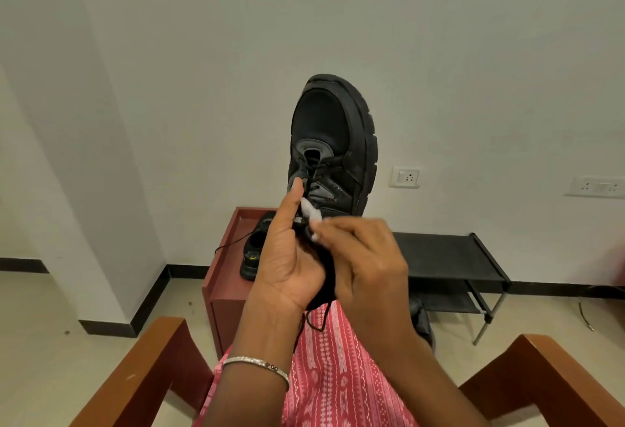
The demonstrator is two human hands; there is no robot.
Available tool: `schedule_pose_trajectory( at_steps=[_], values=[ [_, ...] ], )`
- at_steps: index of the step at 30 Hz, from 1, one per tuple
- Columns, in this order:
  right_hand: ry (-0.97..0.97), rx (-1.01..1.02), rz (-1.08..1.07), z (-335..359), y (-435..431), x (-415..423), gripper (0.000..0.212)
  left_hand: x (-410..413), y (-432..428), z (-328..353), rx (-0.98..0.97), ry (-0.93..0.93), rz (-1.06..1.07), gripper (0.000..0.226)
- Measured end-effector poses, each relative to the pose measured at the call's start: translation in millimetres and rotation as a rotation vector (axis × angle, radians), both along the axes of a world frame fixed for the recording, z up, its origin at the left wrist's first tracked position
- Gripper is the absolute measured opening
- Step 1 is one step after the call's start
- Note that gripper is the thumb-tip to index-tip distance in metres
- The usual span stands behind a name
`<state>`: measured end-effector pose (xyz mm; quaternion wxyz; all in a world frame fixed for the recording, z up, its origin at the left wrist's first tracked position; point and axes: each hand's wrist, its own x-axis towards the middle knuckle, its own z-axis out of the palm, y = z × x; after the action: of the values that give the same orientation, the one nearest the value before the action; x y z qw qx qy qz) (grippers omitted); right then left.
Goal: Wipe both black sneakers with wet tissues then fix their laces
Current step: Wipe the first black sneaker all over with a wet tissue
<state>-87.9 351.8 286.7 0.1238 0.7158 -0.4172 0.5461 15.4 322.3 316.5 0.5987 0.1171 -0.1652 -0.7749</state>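
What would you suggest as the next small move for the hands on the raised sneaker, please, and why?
Probably rub the wet tissue, pinched in the right hand, further along the tongue area of the raised sneaker, which the left hand steadies. Its laces hang loose, and the other sneaker waits on the red stand.

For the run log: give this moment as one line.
step: wiping | left hand: holds black sneaker | right hand: pinches wet tissue | second sneaker: on red stand

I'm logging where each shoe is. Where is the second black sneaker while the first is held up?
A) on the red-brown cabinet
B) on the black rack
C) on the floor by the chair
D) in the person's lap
A: the second sneaker sits on top of the red-brown cabinet, left of the black rack, behind the hands.
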Motion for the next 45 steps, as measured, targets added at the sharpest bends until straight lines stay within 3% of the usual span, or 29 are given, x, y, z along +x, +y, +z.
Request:
schedule_pose_trajectory(
  at_steps=[5,12,15,23,29,38,45],
  values=[
    [-0.113,0.008,-0.113,34,-34,-13,0.023,-3,4,1,-0.046,0.008,-0.029,0.041],
    [-0.062,0.08,0.036,-19,19,-1,0.031,-1,-7,-13,-0.02,-0.032,0.0,0.049],
    [-0.034,0.083,0.037,-11,10,-6,0.034,-1,-7,-14,0.003,-0.005,-0.002,0.05],
    [-0.036,0.113,-0.038,20,-32,-7,0.037,-5,-2,-19,-0.052,-0.006,0.01,0.03],
    [-0.002,0.12,0.061,-32,23,-2,0.034,3,-7,-20,-0.012,-0.064,0.02,0.047],
    [-0.04,0.052,-0.069,24,-44,-12,0.029,-5,0,-19,-0.029,0.075,-0.082,0.055],
    [0.028,0.071,0.029,-38,25,-1,0.038,8,-14,-25,0.033,-0.105,0.02,0.062]
  ],
)
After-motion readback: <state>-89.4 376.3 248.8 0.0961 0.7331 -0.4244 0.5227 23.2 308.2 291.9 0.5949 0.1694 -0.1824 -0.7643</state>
